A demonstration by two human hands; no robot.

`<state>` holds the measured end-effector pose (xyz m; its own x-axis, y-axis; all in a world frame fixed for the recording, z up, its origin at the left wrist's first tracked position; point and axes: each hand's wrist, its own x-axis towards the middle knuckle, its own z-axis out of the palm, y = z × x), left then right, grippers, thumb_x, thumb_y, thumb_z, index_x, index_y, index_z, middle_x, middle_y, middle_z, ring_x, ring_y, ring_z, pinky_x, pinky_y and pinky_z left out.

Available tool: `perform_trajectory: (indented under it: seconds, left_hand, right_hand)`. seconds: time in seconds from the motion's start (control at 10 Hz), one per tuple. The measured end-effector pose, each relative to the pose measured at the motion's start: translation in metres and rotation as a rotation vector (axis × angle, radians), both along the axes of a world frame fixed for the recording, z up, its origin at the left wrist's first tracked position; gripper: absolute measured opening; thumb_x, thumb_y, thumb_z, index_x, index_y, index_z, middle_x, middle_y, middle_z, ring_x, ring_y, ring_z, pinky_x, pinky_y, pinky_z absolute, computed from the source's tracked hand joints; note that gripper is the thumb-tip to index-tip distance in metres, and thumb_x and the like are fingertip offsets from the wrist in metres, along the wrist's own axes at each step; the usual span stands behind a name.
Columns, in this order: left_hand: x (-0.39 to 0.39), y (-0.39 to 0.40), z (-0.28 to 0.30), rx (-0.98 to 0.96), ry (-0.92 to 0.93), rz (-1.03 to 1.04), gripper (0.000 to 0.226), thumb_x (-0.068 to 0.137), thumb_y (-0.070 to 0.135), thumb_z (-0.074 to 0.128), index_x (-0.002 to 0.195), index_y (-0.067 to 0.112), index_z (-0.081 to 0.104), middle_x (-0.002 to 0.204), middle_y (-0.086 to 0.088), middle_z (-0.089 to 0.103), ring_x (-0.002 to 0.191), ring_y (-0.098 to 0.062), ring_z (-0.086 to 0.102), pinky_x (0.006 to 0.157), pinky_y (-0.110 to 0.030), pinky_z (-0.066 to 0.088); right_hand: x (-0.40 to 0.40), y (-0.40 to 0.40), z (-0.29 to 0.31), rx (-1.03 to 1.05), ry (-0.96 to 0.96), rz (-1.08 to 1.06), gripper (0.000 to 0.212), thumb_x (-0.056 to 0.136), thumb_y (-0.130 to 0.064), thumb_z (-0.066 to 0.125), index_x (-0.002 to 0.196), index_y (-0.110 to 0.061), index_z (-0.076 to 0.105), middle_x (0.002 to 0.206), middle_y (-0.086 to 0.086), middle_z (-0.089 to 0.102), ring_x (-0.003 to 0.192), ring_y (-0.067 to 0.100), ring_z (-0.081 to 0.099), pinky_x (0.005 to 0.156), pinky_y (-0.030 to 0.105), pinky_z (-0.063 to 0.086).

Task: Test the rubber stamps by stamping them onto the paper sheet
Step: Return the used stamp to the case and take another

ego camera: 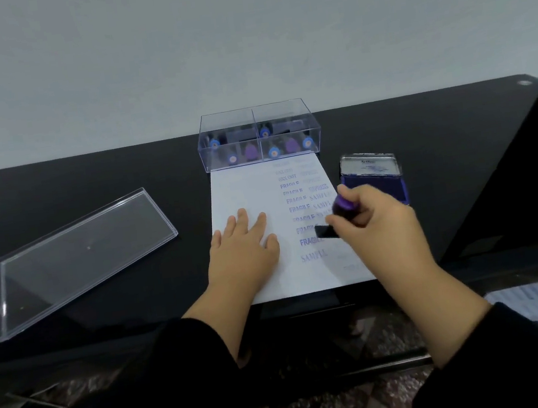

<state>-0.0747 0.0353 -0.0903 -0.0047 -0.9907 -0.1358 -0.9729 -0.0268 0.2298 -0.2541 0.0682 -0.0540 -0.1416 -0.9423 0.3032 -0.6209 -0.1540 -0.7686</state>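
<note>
— While the left hand lies flat on the paper sheet at the centre of the frame, fingers straight and spread, what is the other one doing?

— The right hand sits just right of centre, its fingers curled round a rubber stamp; the purple knob pokes out above the fist, and the dark base shows below the fingertips, over the right part of the sheet; the picture is blurred there, so I cannot tell whether the base touches the paper.

— And the sheet itself?

— White, on the black table, running from the centre up toward the clear box; its right half carries columns of purple prints, with FRAGILE repeated down one column and SAMPLE beside and below it; the upper prints are too faint to read.

— The box holds the rest of the stamps?

— Yes; it stands at the top edge of the sheet, upper centre of the frame, divided into compartments, with blue and purple handles showing through the front wall; how many there are I cannot say.

— Anything to the right?

— An ink pad lies open just right of the sheet, behind the right hand; its lid stands up at the back, and the dark violet pad faces up.

— And to the left?

— A clear lid lies on the table at the left of the frame, well apart from the sheet, turned at an angle; both forearms wear dark sleeves at the bottom of the frame.
</note>
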Motion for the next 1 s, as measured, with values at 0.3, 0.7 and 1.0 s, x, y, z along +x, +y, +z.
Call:
perform_trajectory:
  seconds: [0.3,0.7,1.0]
  left_hand:
    - [-0.003,0.001,0.001,-0.009,-0.016,0.01,0.053,0.101,0.038,0.019,0.152,0.032,0.007,0.16,0.001,-0.006,0.147,-0.016,-0.005,0.118,-0.038,-0.004]
    - [-0.003,-0.001,0.0,-0.025,-0.016,0.01,0.053,0.101,0.037,0.02,0.152,0.031,0.009,0.161,0.001,-0.004,0.147,-0.017,-0.003,0.118,-0.038,-0.002]
    - [-0.003,0.0,0.0,-0.035,-0.004,0.012,0.053,0.101,0.036,0.021,0.152,0.031,0.01,0.161,0.0,-0.003,0.147,-0.017,-0.001,0.118,-0.038,-0.002]
  right_hand:
    - [-0.031,-0.016,0.0,0.018,-0.22,-0.082,0.036,0.081,-0.019,0.073,0.115,-0.018,0.063,0.081,-0.022,0.057,0.067,-0.011,0.054,0.061,-0.002,0.04]
    - [-0.028,-0.018,0.001,0.053,-0.278,-0.055,0.034,0.082,-0.019,0.071,0.115,-0.019,0.062,0.082,-0.023,0.057,0.076,-0.007,0.056,0.065,0.006,0.041]
    - [-0.02,-0.016,0.001,0.051,-0.282,-0.018,0.042,0.084,-0.019,0.069,0.124,-0.018,0.057,0.09,-0.019,0.056,0.077,-0.009,0.054,0.06,-0.004,0.04]
